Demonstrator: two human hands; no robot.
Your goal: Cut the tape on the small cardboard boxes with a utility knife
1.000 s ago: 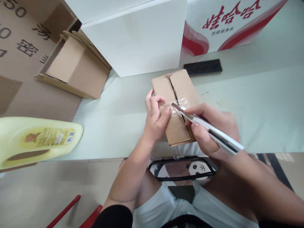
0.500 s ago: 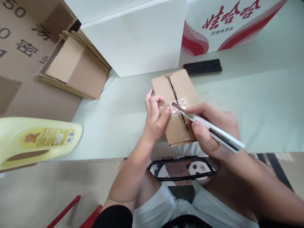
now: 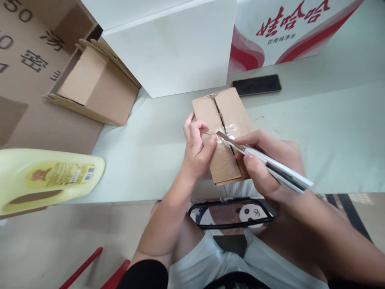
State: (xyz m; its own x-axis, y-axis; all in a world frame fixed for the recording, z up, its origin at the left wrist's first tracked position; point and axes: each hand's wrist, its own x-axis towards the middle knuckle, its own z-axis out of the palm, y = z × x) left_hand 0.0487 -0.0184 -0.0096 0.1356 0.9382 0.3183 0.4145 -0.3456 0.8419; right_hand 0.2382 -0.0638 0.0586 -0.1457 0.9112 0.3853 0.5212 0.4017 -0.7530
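Note:
A small brown cardboard box point(image 3: 227, 170) lies on the table near its front edge, with a dark seam between its two top flaps. Clear tape point(image 3: 231, 130) crosses the middle of that seam. My left hand point(image 3: 197, 148) grips the box's left side, thumb on top and fingers curled at the edge. In my right hand point(image 3: 267, 160) is a white utility knife point(image 3: 279, 168), held like a pen. Its blade is out, and the tip is at the tape close to my left thumb. The box's right side is partly hidden by my right hand.
A black phone point(image 3: 257, 84) lies behind the box. At the back stand a white box point(image 3: 177, 52) and a red-and-white carton point(image 3: 288, 36). Left are an open cardboard box point(image 3: 111, 92), a large brown carton point(image 3: 18, 92) and a yellow jug point(image 3: 93, 164). The table's edge runs before my lap.
The utility knife has shifted very slightly, its tip a little to the left and its rear end a little to the right. The box and my left hand stay in place.

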